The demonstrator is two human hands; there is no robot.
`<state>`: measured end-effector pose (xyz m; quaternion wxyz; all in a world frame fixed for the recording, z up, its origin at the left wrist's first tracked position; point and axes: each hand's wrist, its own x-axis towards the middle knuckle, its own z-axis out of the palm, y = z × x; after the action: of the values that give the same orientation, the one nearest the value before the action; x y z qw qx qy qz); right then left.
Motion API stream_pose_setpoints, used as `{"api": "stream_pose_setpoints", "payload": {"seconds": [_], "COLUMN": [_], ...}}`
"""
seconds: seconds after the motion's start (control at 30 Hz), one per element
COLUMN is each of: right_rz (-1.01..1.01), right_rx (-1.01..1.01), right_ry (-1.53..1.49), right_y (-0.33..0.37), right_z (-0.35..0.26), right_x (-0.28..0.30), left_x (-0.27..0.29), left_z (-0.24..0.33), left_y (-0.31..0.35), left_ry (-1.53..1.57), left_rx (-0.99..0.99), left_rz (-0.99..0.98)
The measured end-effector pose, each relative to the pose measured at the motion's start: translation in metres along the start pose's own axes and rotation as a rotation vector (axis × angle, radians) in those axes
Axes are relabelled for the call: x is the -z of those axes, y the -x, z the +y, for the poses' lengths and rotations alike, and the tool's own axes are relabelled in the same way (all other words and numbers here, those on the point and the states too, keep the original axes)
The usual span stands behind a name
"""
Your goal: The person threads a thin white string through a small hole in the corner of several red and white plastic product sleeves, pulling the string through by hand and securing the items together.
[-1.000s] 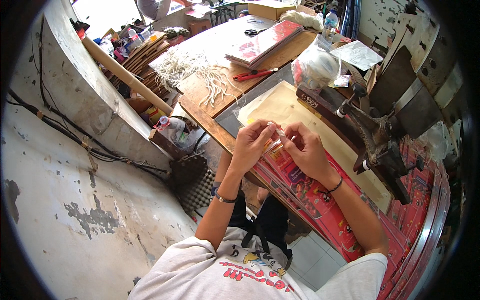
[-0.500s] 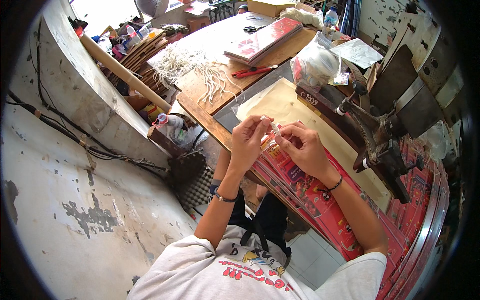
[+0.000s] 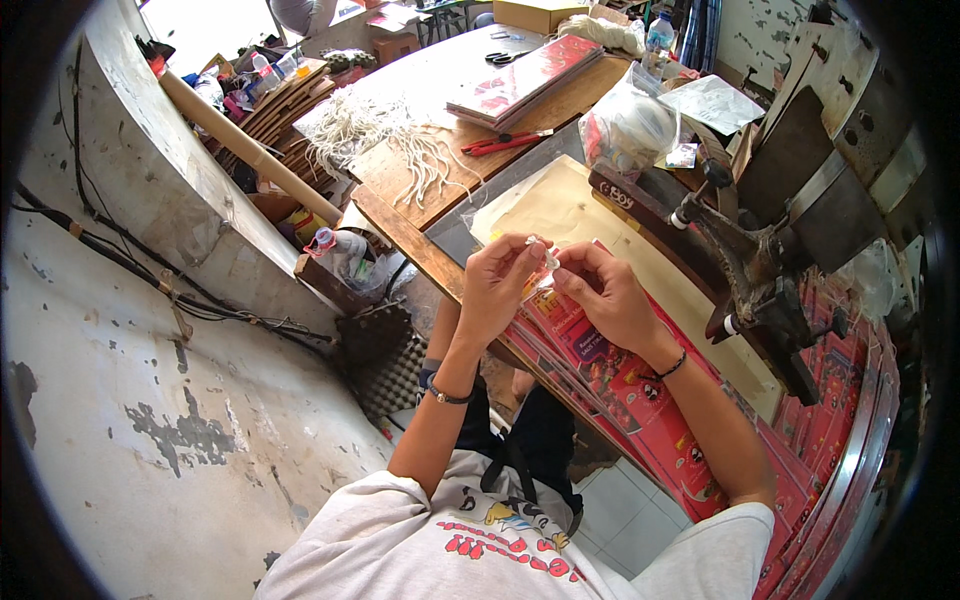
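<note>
A short white piece that looks like cord (image 3: 547,257) is pinched between the fingers of both my hands, over the printed red sheets. My left hand (image 3: 496,284) has thumb and forefinger closed on its one end. From the other side, my right hand (image 3: 610,305) grips it with thumb and fingertips. Much of the piece is hidden by the fingers. Beneath the right hand and forearm lies a stack of red printed sheets (image 3: 650,400). A bundle of loose white cords (image 3: 425,165) spreads over the wooden tabletop (image 3: 385,203) beyond my left hand.
A dark metal clamp-like machine (image 3: 755,255) stands to the right over a cream board (image 3: 560,200). Further back are a red cutter (image 3: 505,143), black scissors (image 3: 507,57), a red-and-white stack (image 3: 530,80) and a clear plastic bag (image 3: 630,125). A peeling wall (image 3: 150,400) runs along the left.
My right fingers have shifted slightly and curl closer to the left fingertips. Both hands still hold the white cord in nearly the same place.
</note>
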<state>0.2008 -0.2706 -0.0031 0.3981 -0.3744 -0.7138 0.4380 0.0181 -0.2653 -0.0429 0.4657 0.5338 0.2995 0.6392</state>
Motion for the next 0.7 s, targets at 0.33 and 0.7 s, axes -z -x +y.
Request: {"api": "stream_pose_setpoints", "payload": {"seconds": [0.33,0.7], "right_rz": [-0.001,0.057], "right_rx": [0.034,0.003], "right_ry": [0.055,0.123], "right_y": [-0.001,-0.001], "right_z": [-0.009,-0.005], "right_x": [-0.001,-0.004], "left_x": [-0.001,0.006], "left_z": [0.01,0.008], "left_y": [0.003,0.001], "left_ry": [0.096,0.091], "left_rx": [-0.008,-0.088], "left_rz": [-0.08,-0.157]}}
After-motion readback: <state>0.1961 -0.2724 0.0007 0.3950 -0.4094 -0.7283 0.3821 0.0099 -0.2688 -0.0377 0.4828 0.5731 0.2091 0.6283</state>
